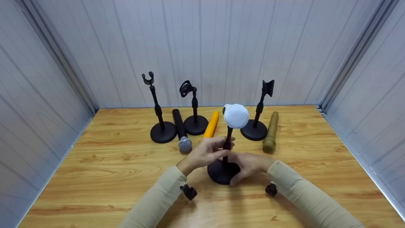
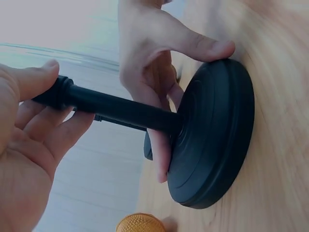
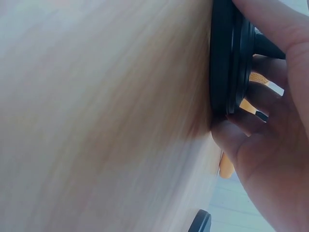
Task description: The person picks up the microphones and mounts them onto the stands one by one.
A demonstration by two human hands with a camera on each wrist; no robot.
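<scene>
We are holding the black stand (image 1: 227,145) on the desk (image 1: 126,190), left grip (image 1: 207,153) curling round its pole (image 2: 113,103), right grip (image 1: 250,163) clasping its base (image 1: 217,174); we are judging it stiff, probably bottom-heavy, base and pole offering safest holds.

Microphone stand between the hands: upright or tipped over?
Upright: the head view shows the black microphone stand rising from its round base, white microphone at the top.
</scene>
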